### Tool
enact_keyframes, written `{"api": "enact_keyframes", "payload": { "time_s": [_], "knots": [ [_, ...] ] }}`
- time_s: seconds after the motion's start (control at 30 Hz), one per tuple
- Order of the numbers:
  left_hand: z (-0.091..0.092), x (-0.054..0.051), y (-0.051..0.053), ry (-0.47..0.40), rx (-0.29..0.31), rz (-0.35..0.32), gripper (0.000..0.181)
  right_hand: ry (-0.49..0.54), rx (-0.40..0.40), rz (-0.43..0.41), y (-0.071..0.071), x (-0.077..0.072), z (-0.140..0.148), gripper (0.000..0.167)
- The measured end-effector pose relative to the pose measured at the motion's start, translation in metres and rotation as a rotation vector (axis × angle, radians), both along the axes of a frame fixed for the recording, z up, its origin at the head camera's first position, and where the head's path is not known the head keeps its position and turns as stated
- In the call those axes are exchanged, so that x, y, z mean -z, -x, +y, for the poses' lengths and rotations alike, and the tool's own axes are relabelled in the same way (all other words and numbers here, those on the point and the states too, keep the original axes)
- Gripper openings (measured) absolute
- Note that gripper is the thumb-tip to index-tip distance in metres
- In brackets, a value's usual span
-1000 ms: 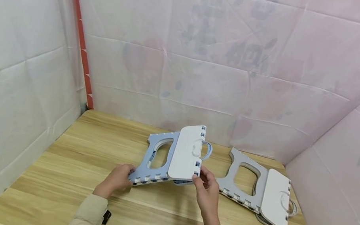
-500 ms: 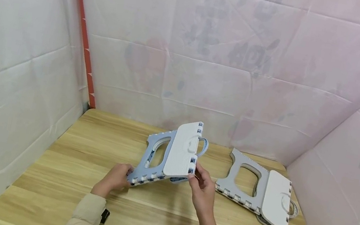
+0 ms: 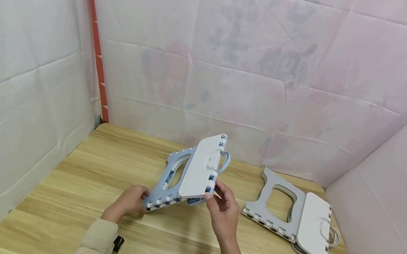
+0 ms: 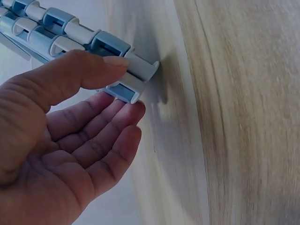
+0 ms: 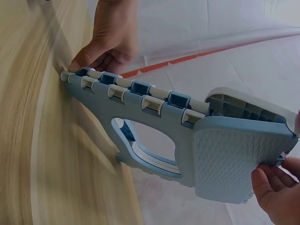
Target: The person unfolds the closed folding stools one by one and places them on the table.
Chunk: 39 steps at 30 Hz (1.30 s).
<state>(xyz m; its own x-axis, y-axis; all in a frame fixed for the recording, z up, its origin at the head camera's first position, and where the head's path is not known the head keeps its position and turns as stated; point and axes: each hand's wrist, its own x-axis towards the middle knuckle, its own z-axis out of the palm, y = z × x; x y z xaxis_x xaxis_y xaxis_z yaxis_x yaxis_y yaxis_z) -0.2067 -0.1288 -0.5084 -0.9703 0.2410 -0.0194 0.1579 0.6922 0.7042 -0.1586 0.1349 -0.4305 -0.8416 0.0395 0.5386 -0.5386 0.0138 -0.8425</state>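
Note:
A folded stool with blue legs and a white top is tilted up over the table, its top end raised and its leg end low. My left hand pinches the near corner of the legs between thumb and fingers; in the left wrist view the thumb lies on the hinged edge. At the near corner of the top, my right hand grips the edge, and in the right wrist view its fingers are by the two slightly parted halves of the textured top.
A second folded stool, grey with a white top, lies on the wooden table at the right. Sheet-covered walls stand behind and at both sides. A red strip runs down the back left corner.
The blue and white stool's top end has moved left and tilted up more, with my right hand on it. My left hand has shifted only slightly.

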Motion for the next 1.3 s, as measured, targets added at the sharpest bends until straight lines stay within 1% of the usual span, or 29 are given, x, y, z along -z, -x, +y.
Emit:
{"api": "enact_keyframes", "payload": {
  "time_s": [0.1,0.17,0.4,0.53,0.77,0.83,0.93,1.03,1.13,1.2,1.27,1.3],
  "knots": [
    [-0.001,0.001,0.001,-0.022,-0.005,-0.016,0.041,-0.025,-0.006,0.022,0.001,-0.003,-0.003,0.04],
    [-0.001,0.0,0.002,-0.03,-0.013,-0.028,0.041,-0.044,-0.008,0.022,0.001,-0.006,-0.006,0.041],
    [-0.002,-0.001,0.002,-0.04,-0.033,-0.047,0.042,-0.097,0.0,0.017,-0.007,-0.029,-0.015,0.041],
    [-0.003,0.0,0.002,-0.045,-0.04,-0.061,0.042,-0.108,0.012,0.007,-0.007,-0.034,-0.018,0.04],
    [-0.004,0.003,0.003,-0.085,-0.043,-0.072,0.041,-0.094,0.019,0.033,-0.005,-0.04,-0.025,0.04],
    [-0.004,0.004,0.003,-0.103,-0.042,-0.068,0.04,-0.108,0.029,0.047,-0.005,-0.043,-0.027,0.04],
    [-0.005,0.006,0.002,-0.121,-0.042,-0.06,0.04,-0.159,0.061,0.078,-0.005,-0.046,-0.03,0.04],
    [-0.006,0.008,0.002,-0.137,-0.051,-0.057,0.04,-0.232,0.111,0.129,-0.004,-0.046,-0.032,0.041],
    [-0.007,0.01,0.003,-0.156,-0.056,-0.062,0.042,-0.296,0.154,0.191,0.004,-0.037,-0.033,0.043],
    [-0.008,0.012,0.003,-0.171,-0.062,-0.077,0.043,-0.334,0.176,0.22,0.011,-0.029,-0.033,0.044],
    [-0.01,0.013,0.003,-0.189,-0.071,-0.095,0.044,-0.361,0.186,0.241,0.018,-0.023,-0.034,0.046],
    [-0.011,0.013,0.003,-0.196,-0.076,-0.102,0.044,-0.37,0.187,0.251,0.02,-0.021,-0.034,0.046]
  ]
}}
